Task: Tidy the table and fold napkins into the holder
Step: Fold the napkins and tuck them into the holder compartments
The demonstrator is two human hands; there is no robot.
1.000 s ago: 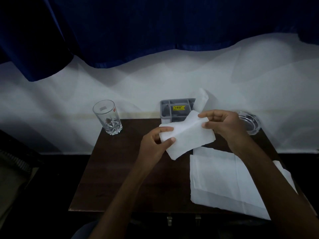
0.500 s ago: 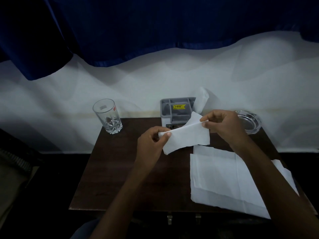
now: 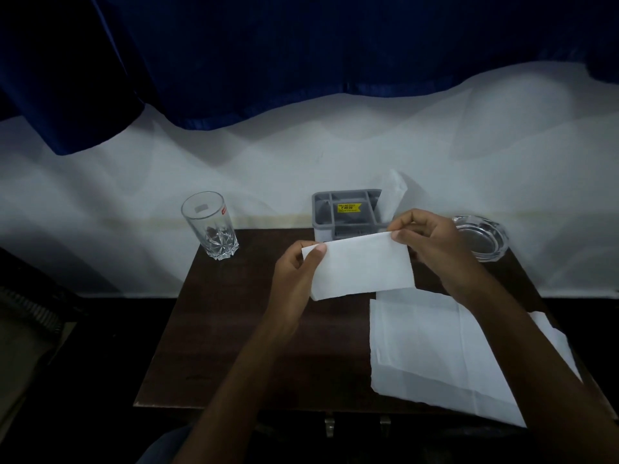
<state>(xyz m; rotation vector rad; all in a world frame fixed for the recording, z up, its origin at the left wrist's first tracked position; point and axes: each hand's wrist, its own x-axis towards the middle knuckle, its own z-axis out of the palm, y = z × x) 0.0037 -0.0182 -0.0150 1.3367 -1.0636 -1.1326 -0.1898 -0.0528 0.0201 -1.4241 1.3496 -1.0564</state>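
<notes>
**White paper, folded to a strip, held just in front of the holder**

You have the folded napkin (image 3: 363, 267) in the air, just on your side of the grey holder (image 3: 317, 214) and overlapping its front wall in the view. Its long axis runs left to right, and the right end is a little higher. Your left hand (image 3: 294, 279) pinches the upper left corner, and your right hand (image 3: 432, 242) pinches the upper right corner between thumb and fingers.

The holder lies straight beyond the napkin, away from you. One napkin (image 3: 393, 192) already stands at the holder's right end, and your right hand looks nearer to that slot.

The holder's yellow label (image 3: 349, 207) seems to read a price of 49.00, and the smaller print is too small to read.

The unfolded stack (image 3: 435, 356) lies nearer you than the holder and to its right. The glass (image 3: 211, 226) stands well to the holder's left, with a red mark I cannot read. The ashtray (image 3: 482, 241) sits to the holder's right.
</notes>
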